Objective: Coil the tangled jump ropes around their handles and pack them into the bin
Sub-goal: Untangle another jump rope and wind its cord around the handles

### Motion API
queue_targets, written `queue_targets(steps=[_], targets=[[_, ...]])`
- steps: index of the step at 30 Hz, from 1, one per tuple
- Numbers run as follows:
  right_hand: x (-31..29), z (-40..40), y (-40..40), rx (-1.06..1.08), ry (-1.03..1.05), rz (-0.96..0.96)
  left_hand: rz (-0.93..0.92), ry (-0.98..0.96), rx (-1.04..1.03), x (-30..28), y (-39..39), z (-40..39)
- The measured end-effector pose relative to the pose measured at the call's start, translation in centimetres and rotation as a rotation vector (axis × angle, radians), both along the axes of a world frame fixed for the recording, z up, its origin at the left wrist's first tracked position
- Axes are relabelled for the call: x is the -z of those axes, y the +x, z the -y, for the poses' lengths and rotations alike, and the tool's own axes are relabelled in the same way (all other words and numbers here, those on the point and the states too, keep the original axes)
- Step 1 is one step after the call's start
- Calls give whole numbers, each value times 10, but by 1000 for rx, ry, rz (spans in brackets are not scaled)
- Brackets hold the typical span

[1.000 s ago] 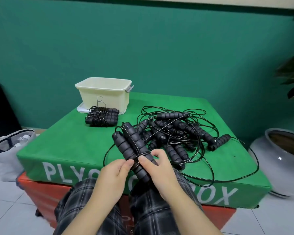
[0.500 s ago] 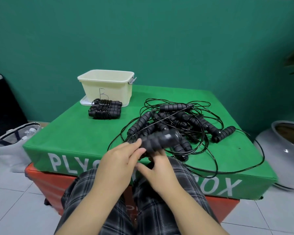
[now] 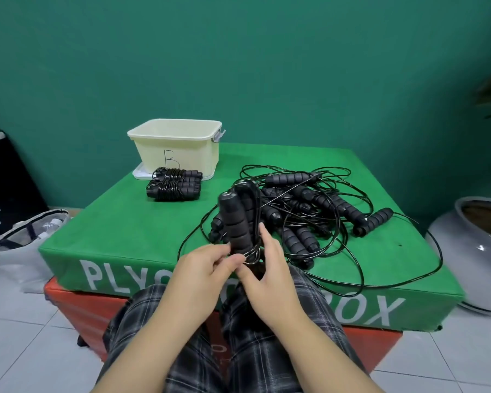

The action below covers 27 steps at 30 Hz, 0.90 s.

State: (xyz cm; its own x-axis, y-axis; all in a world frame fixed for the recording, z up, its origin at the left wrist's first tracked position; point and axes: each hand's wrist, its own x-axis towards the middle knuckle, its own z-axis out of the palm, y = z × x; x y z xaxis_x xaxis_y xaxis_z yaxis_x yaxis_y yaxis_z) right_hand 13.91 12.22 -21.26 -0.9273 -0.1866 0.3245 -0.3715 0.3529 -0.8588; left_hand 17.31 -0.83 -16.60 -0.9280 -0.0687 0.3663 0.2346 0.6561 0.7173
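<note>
A clear bag (image 3: 26, 236) sits on the floor left of the green table (image 3: 142, 231). At the table's far left corner stands the cream bin (image 3: 179, 148), marked "B", on a white lid. Just in front of the bin lie coiled ropes (image 3: 175, 184), stacked and wound round their handles. Near the table's front edge, the left hand (image 3: 201, 270) pinches black cord (image 3: 251, 253) against a pair of upright handles (image 3: 238, 222), fingers curled. The right hand (image 3: 270, 270) grips the handles' lower end, index finger laid up along them. Right of the handles sprawls the tangled pile (image 3: 309, 214), loose loops reaching the table's right edge. A grey pot (image 3: 476, 251) stands on the floor beyond.
</note>
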Motion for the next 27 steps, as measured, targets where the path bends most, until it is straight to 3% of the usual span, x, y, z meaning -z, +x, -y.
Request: queue_targets(steps=[5,13,17,21,27], targets=[[1,1,4,14,-172,80,-6,6,133,-7,-2,2],[-6,-1,7,-2,-56,16,32,-21,231,-6,0,21],[-5,3,5,-4,-15,42,-22,-81,138,-2,-3,26],[-1,5,0,19,-114,104,-95,-94,12,2,-6,11],[-6,-1,1,-23,-264,157,28,-43,-178,11,-22,0]])
